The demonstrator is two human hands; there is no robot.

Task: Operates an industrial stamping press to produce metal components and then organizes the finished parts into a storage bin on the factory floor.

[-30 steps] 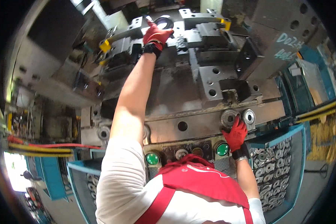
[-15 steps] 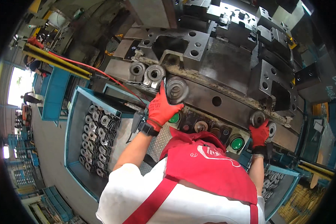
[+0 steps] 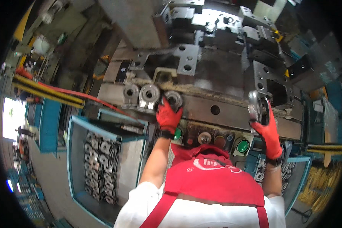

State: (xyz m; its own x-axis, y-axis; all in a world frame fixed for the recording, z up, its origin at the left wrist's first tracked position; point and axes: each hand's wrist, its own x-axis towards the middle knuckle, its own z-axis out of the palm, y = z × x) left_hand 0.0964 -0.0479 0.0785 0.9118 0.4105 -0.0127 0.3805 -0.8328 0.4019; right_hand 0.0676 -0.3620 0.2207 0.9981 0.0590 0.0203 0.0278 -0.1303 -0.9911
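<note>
In a red glove, my left hand [image 3: 168, 116] has its fingers round the near side of a round metal forging [image 3: 174, 99] with a stepped ring. That forging sits on the steel ledge, next to two similar ringed forgings [image 3: 149, 95] standing at the left. My right hand [image 3: 269, 133], also gloved in red, grips another ringed forging [image 3: 254, 107] between thumb and fingers. This one is tilted nearly edge-on, raised above the right part of the ledge. My right palm hides its lower part.
Steel die blocks [image 3: 186, 62] stand on the press bed beyond the ledge. Below the ledge is a control panel with green buttons [image 3: 243, 146]. A blue bin [image 3: 70, 163] of stacked forgings stands left; another bin [image 3: 302, 167] is right. A red hose [image 3: 68, 93] runs at left.
My right hand has lifted its forging off the ledge and tilted it up. My left hand has closed in on the ringed forging beside the two others. The head view has shifted.
</note>
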